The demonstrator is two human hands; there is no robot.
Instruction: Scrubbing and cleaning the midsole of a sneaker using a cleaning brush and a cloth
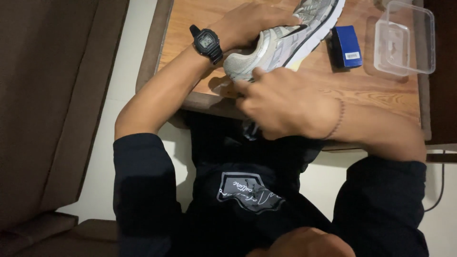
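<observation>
A silver-grey running shoe with a white sole lies on its side at the near edge of the wooden table. My left hand, with a black digital watch on the wrist, grips the shoe from above near its opening. My right hand, with a thin bead bracelet on the wrist, is curled at the shoe's near end, its thumb pressed on the mesh. A dark piece that looks like cloth pokes out below this hand's fingers. The rest of it is hidden.
A small blue box sits on the table right of the shoe. A clear plastic container stands at the far right corner. A brown sofa fills the left side, and a pale floor lies beneath.
</observation>
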